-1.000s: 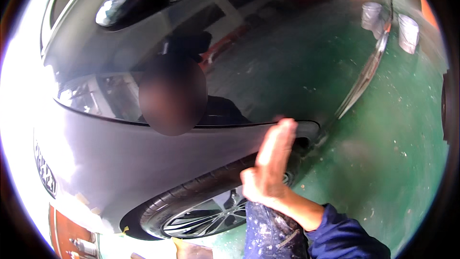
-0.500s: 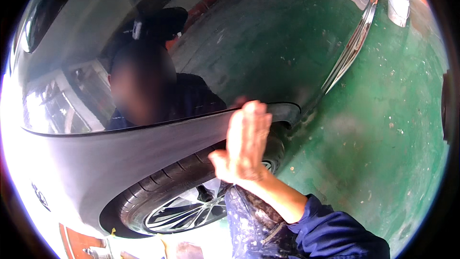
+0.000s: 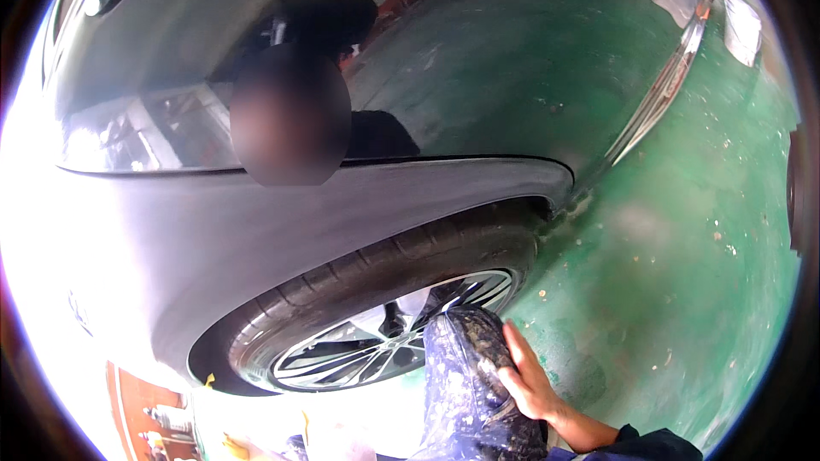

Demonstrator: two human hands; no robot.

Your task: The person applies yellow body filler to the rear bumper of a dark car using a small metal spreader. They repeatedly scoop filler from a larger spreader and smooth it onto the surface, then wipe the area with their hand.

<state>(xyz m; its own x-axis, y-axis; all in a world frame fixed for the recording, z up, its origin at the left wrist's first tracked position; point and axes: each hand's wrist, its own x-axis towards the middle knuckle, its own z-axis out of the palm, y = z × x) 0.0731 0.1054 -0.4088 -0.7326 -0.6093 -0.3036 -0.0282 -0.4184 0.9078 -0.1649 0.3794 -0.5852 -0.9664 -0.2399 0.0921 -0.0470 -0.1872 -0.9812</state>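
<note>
While our right hand (image 3: 531, 391) rests at the knee, the grey panel (image 3: 282, 226) could pick up a careless mark

Because the hand lies low right of centre against our stained trouser leg (image 3: 465, 376), any dirt there may pass to the fingertips. Those fingers are extended and loosely apart, with nothing visible gripped in them; the hidden side of the palm we cannot check. Our left hand is out of view, so we cannot tell what it is doing.

Just beyond, the knee overlaps the spoked wheel (image 3: 359, 358) in the frame, though we cannot tell whether they touch. If we lean forward for balance, cloth could rub the rim or the tyre (image 3: 384, 269), and our own leg would block the view of it. At lower left, slim metallic containers (image 3: 171, 417) sit close below the wheel arch; a shifted foot might tip them, as the glare there hides much of their surroundings.

Past the tyre, the grey panel curves across the left and middle of the frame, over the wheel, and no hand touches it. Its dull finish would probably show smears, should dirty fingers brush it. Strong light whitens its left end, so a flaw there could easily be missed.

Farther up, the dark glossy panel (image 3: 487, 77) mirrors the room, and those reflections might pass for defects or mask real ones. At far upper right, a white bucket (image 3: 742, 30) stands well apart from us, a small trip risk if we back up blindly.
</note>
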